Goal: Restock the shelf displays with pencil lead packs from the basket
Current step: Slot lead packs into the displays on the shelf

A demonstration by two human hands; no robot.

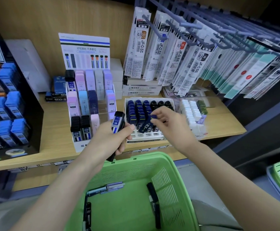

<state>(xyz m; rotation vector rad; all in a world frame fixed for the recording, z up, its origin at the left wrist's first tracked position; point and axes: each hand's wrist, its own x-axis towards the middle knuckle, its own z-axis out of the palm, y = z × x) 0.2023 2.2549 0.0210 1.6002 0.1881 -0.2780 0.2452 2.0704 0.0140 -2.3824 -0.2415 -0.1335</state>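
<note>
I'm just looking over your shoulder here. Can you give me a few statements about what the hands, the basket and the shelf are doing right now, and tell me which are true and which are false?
1. The left hand holds a black lead pack marked 0.5 HB. True.
2. The right hand is empty. False: its fingers pinch a dark blue pack over the white tray of dark packs.
3. The green basket is empty. False: several packs still lie in it, such as a black one.
4. The basket sits below the front edge of the wooden shelf. True.
5. Refill packets hang from hooks to the right above the shelf. True.
</note>
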